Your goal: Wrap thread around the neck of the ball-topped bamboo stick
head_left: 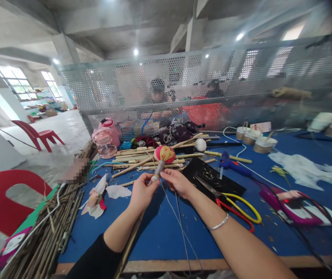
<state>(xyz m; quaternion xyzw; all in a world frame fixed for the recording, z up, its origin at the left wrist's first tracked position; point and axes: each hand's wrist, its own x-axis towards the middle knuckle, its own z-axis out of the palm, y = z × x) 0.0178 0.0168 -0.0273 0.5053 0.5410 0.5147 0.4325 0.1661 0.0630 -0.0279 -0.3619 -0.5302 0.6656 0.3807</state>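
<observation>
Over the blue table, my left hand (143, 190) is closed around a stick (131, 240) topped by a pink and yellow cloth-covered ball (165, 154). Just under the ball, the stick has a grey wrapping (159, 168). Thin grey cord (173, 207) trails from there toward the table's front edge. My right hand (175, 182) is pinched at the wrapping beside the left fingers. Its fingertips seem to grip the cord, though the exact hold is too small to tell. Scissors with red and yellow handles (243, 209) lie right of my right hand, partly on a black sheet (203, 170).
Sticks (137, 155) and a white ball (200, 145) lie behind my hands. A blue glue gun (236, 166) and small pots (265, 144) are at right. Fabric petals (96, 199) and bundled twigs (49, 228) are at left. A perforated metal screen (104, 93) stands behind, with people beyond.
</observation>
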